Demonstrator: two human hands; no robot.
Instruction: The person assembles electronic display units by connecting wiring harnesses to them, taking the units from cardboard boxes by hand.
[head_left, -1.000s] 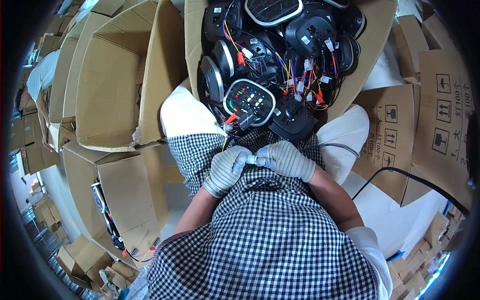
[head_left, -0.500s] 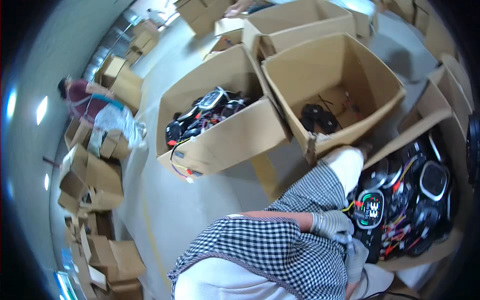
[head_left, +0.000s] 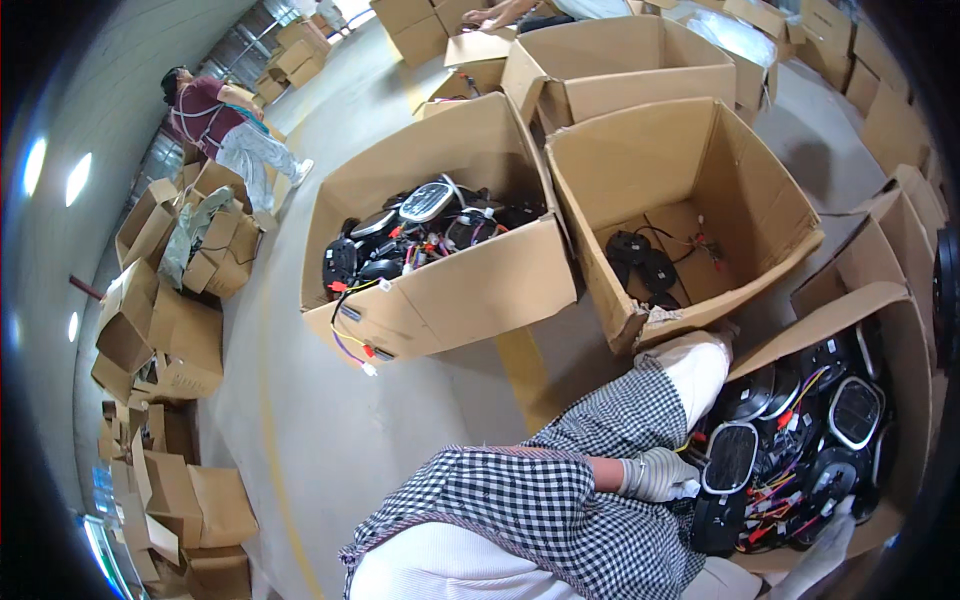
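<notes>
Head view — what's the gloved hand (head_left: 660,473) at lower right of the frame doing?

— It's curled against an oval black panel (head_left: 731,458) in the wired-parts carton (head_left: 905,330); whether the fingers truly grip it, I cannot tell. Which hand it is isn't clear, and the other is not in view.

— Risk?

— Red and yellow wires (head_left: 775,495) tangle across those parts. Lifting one panel could snag neighbours, dragging them over the flap, or strain a connector.

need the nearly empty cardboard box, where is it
In the head view it is the tall open cardboard box at upper right, between the parts-filled cardboard box and the person's gloved hand.
</notes>
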